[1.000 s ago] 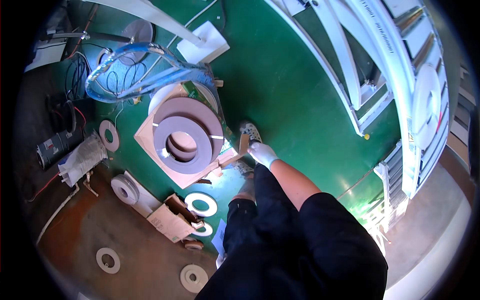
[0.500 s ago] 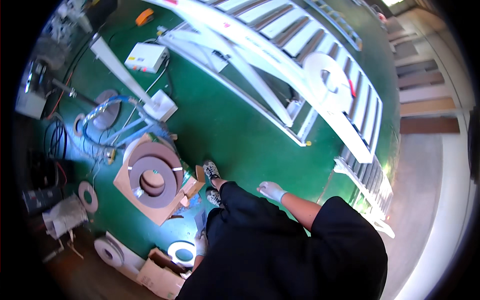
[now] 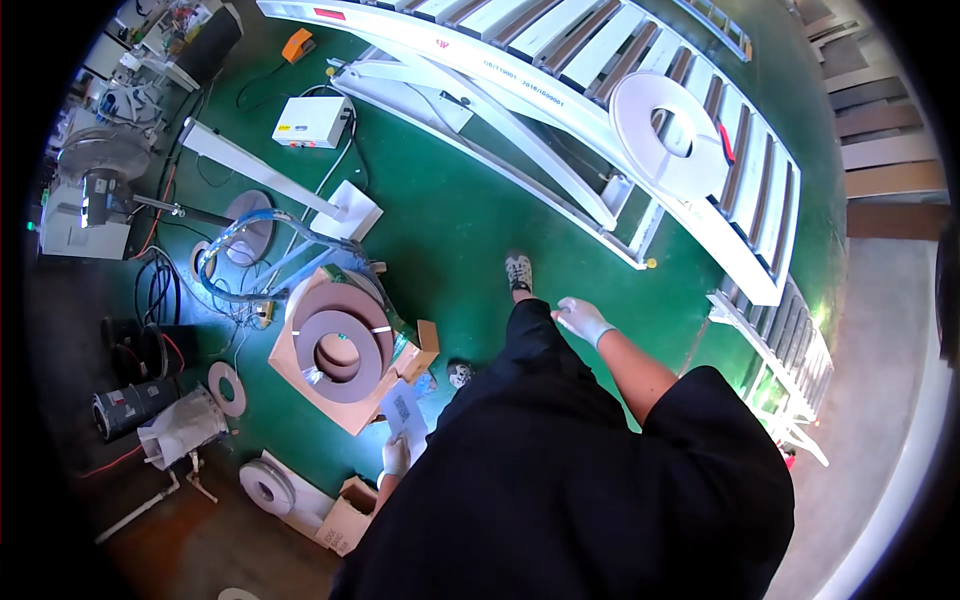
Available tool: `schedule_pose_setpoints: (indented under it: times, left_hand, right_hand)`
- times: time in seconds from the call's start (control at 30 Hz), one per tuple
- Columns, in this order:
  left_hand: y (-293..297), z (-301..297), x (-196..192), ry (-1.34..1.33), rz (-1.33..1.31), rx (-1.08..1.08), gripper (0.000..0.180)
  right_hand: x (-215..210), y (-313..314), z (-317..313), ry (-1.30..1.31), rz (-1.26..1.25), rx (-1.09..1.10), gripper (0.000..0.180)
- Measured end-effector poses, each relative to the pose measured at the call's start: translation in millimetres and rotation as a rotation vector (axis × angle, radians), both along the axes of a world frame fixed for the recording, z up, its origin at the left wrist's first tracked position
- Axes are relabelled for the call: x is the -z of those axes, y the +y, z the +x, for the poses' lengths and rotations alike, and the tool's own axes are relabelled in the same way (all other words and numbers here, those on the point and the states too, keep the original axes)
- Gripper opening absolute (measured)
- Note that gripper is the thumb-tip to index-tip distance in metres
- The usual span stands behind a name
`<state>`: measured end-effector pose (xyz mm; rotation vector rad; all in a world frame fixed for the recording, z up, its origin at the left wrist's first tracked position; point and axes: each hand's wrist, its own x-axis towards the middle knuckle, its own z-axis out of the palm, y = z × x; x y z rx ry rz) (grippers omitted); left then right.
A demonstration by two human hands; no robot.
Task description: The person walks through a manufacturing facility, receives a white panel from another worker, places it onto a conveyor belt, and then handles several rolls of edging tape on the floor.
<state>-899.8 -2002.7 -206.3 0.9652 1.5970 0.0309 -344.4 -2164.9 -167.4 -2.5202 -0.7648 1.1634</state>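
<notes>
My left hand [image 3: 396, 456], in a white glove, grips a pale printed sheet [image 3: 404, 410] low at my left side. Close to that sheet, thick brown rolls of edge banding [image 3: 326, 392] lie stacked on a cardboard-topped stand. My right hand [image 3: 582, 320], also gloved, hangs in front of my right side above the green floor, touching nothing around it. Its fingers are curled, and their inner side is hidden. Beyond it, a large white roll [image 3: 640, 115] rests on the white roller conveyor [image 3: 520, 85].
A white control box [image 3: 312, 121], an orange foot pedal [image 3: 297, 45] and a slanted white post [image 3: 255, 170] stand ahead left. Cables and a blue-wrapped hoop [image 3: 215, 245] lie near the stand. At lower left are a cardboard box [image 3: 343, 527] and pale rolls [image 3: 268, 487]. Boards [image 3: 890, 180] line the right.
One foot has stepped forward, and the other is now mostly hidden by my clothing. The sheet in my left hand shows more fully. The view has shifted, and the white ring at lower left is gone from sight.
</notes>
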Motion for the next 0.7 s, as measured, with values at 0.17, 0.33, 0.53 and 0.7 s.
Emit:
schedule_pose_setpoints:
  times: [0.17, 0.33, 0.53, 0.7]
  left_hand:
    - [6, 53, -1, 0.092, 0.024, 0.171, 0.026]
    - [1, 198, -18, -0.024, 0.124, 0.494, 0.027]
    - [61, 385, -87, -0.07, 0.413, 0.394, 0.025]
    - [88, 404, -74, -0.004, 0.323, 0.618, 0.026]
  right_hand:
    - [-1, 38, 82, 0.091, -0.032, -0.068, 0.054]
    - [-2, 56, 205, 0.145, 0.085, 0.017, 0.054]
    - [-166, 160, 334, 0.228, 0.869, 0.214, 0.043]
    - [-412, 211, 330, 0.111, 1.647, -0.196, 0.079]
